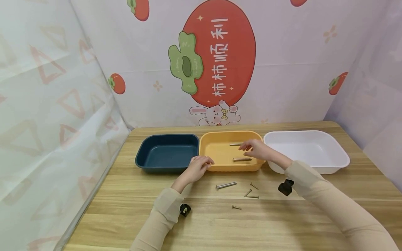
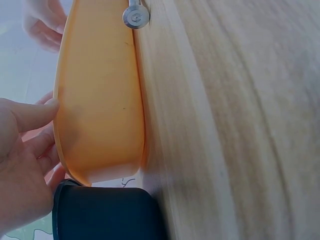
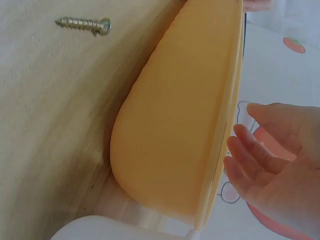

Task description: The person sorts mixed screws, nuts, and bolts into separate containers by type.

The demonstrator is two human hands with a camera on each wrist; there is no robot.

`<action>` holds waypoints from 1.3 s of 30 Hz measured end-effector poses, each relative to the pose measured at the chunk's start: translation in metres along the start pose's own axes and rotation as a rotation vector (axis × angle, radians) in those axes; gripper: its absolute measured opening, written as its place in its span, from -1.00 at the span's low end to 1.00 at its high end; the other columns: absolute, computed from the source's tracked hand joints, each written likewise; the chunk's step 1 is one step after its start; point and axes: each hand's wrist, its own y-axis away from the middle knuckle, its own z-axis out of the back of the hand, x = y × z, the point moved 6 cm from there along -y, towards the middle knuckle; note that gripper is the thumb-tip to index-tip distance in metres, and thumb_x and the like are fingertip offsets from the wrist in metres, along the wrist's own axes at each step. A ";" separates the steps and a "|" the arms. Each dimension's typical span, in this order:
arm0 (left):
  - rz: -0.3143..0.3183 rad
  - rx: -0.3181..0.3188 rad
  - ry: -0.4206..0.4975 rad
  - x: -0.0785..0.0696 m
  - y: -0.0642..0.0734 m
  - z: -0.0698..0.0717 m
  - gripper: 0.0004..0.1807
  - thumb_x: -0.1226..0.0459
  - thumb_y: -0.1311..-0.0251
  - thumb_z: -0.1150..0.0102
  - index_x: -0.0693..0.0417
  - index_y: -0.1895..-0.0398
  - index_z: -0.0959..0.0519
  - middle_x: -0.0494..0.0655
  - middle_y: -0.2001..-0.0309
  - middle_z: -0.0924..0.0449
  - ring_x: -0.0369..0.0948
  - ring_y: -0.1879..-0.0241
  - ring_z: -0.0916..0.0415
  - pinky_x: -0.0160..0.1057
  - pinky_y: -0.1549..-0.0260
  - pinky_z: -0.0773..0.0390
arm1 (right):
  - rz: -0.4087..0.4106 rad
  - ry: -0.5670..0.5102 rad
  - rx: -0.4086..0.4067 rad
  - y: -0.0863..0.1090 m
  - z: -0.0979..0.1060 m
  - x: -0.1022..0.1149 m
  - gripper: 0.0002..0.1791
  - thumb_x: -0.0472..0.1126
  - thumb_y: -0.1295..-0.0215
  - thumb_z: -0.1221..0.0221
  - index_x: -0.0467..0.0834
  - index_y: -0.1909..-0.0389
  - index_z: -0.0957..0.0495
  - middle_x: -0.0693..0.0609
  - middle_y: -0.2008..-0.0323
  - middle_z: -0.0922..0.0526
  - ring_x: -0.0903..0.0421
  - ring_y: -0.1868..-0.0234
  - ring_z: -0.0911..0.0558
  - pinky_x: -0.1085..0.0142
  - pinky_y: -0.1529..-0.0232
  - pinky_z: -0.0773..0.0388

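My left hand (image 1: 196, 168) is at the front left corner of the yellow tray (image 1: 220, 168), its thumb on the rim and its fingers reaching behind it, so it holds the edge. Over the right part of that tray hovers my right hand (image 1: 255, 150), fingers loosely bent, with nothing visible between them in the right wrist view. Inside the tray lie two long bolts, one farther back (image 1: 235, 144) beside the right fingertips and one nearer the front (image 1: 242, 159). Another long bolt (image 1: 226, 185) rests on the table before the tray; its round head (image 2: 136, 17) shows in the left wrist view.
Several short screws lie on the table, among them one screw (image 1: 237, 207) nearest me and another (image 1: 254, 186) close to the tray. A dark blue tray (image 1: 166, 170) adjoins the yellow one on the left. On the right stands a white tray (image 1: 333, 168). A printed curtain (image 1: 150, 101) hangs behind.
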 end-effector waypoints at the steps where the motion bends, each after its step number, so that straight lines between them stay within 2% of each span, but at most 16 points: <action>1: 0.000 0.000 0.001 0.000 0.000 0.000 -0.87 0.38 -0.19 0.01 0.13 0.24 -0.52 -0.07 0.27 -0.55 -0.11 0.13 -0.41 0.02 -0.10 -0.07 | 0.002 -0.006 0.000 0.001 -0.001 0.001 -0.79 -0.49 -0.03 -0.13 -0.45 0.26 -0.50 -0.25 0.34 -0.56 -0.13 0.29 -0.53 0.16 0.27 -0.50; 6: 0.002 -0.003 -0.001 0.001 0.000 0.000 -0.87 0.38 -0.19 0.01 0.10 0.25 -0.52 -0.09 0.27 -0.55 -0.12 0.14 -0.41 -0.02 -0.10 -0.07 | 0.014 0.003 -0.020 0.009 -0.004 0.009 -0.80 -0.45 -0.04 -0.15 -0.39 0.25 -0.52 -0.18 0.33 -0.58 -0.04 0.28 -0.53 0.14 0.23 -0.47; 13: 0.007 0.000 -0.006 0.001 0.000 -0.001 -0.87 0.38 -0.19 0.01 0.09 0.24 -0.52 -0.09 0.29 -0.55 -0.12 0.15 -0.41 0.02 -0.11 -0.06 | 0.061 0.002 -0.053 0.019 -0.007 0.025 -0.80 -0.44 -0.04 -0.17 -0.34 0.25 -0.54 -0.14 0.32 -0.58 -0.03 0.26 -0.51 0.05 0.20 -0.44; 18: 0.002 -0.005 -0.013 0.001 0.000 -0.002 -0.87 0.38 -0.18 0.00 0.12 0.24 -0.52 -0.09 0.28 -0.55 -0.13 0.14 -0.41 0.01 -0.10 -0.08 | 0.085 -0.020 -0.032 0.024 -0.013 0.035 -0.79 -0.44 -0.04 -0.17 -0.34 0.24 -0.54 -0.12 0.30 -0.59 -0.03 0.26 -0.53 0.07 0.22 -0.46; 24: -0.038 -0.024 0.005 -0.001 0.000 0.001 -0.88 0.37 -0.20 0.02 0.15 0.25 -0.52 -0.08 0.29 -0.55 -0.12 0.16 -0.42 0.02 -0.07 -0.10 | 0.124 -0.017 -0.009 0.029 -0.023 0.049 -0.80 -0.45 -0.05 -0.15 -0.33 0.25 -0.54 -0.12 0.31 -0.59 0.02 0.28 -0.54 0.15 0.23 -0.49; 25: -0.047 -0.029 0.008 -0.001 0.001 0.002 -0.88 0.35 -0.21 0.03 0.13 0.25 -0.51 -0.09 0.30 -0.55 -0.13 0.16 -0.42 0.02 -0.07 -0.09 | 0.128 -0.015 -0.007 0.030 -0.025 0.050 -0.81 -0.45 -0.06 -0.15 -0.32 0.25 -0.54 -0.10 0.31 -0.59 0.03 0.27 -0.54 0.17 0.22 -0.49; 26: -0.078 -0.040 0.010 0.005 0.000 -0.001 -0.86 0.30 -0.24 0.05 0.07 0.24 -0.51 -0.14 0.29 -0.55 -0.18 0.16 -0.41 -0.02 -0.09 -0.07 | 0.127 -0.019 -0.002 0.030 -0.027 0.051 -0.81 -0.44 -0.06 -0.15 -0.31 0.25 -0.54 -0.09 0.31 -0.59 0.04 0.27 -0.54 0.17 0.22 -0.49; 30: -0.101 -0.050 0.017 0.005 0.001 0.000 -0.85 0.27 -0.26 0.07 0.04 0.24 -0.51 -0.17 0.30 -0.54 -0.20 0.17 -0.41 -0.03 -0.08 -0.09 | 0.112 -0.042 0.038 0.033 -0.038 0.052 -0.81 -0.41 -0.08 -0.15 -0.27 0.24 -0.54 -0.06 0.29 -0.59 0.05 0.23 -0.54 0.17 0.20 -0.48; 32: -0.095 -0.048 0.018 0.005 0.001 0.000 -0.86 0.30 -0.24 0.06 0.05 0.25 -0.52 -0.15 0.29 -0.54 -0.19 0.17 -0.41 -0.01 -0.06 -0.10 | 0.108 -0.052 0.063 0.034 -0.044 0.052 -0.81 -0.41 -0.09 -0.15 -0.26 0.23 -0.54 -0.06 0.28 -0.59 0.05 0.20 -0.54 0.18 0.19 -0.48; 34: -0.052 -0.036 0.009 -0.001 0.002 0.002 -0.88 0.38 -0.19 0.02 0.12 0.27 -0.52 -0.09 0.29 -0.55 -0.13 0.17 -0.42 0.03 -0.04 -0.12 | 0.113 -0.053 0.081 0.035 -0.049 0.053 -0.80 -0.43 -0.08 -0.14 -0.25 0.23 -0.55 -0.05 0.27 -0.58 0.06 0.20 -0.53 0.19 0.19 -0.47; 39: 0.000 -0.012 -0.010 -0.001 0.001 0.001 -0.87 0.41 -0.16 -0.01 0.12 0.25 -0.52 -0.07 0.25 -0.55 -0.11 0.13 -0.41 0.01 -0.08 -0.10 | 0.117 -0.061 0.110 0.036 -0.060 0.054 -0.79 -0.45 -0.06 -0.11 -0.29 0.24 -0.55 -0.04 0.28 -0.58 0.11 0.24 -0.52 0.28 0.23 -0.47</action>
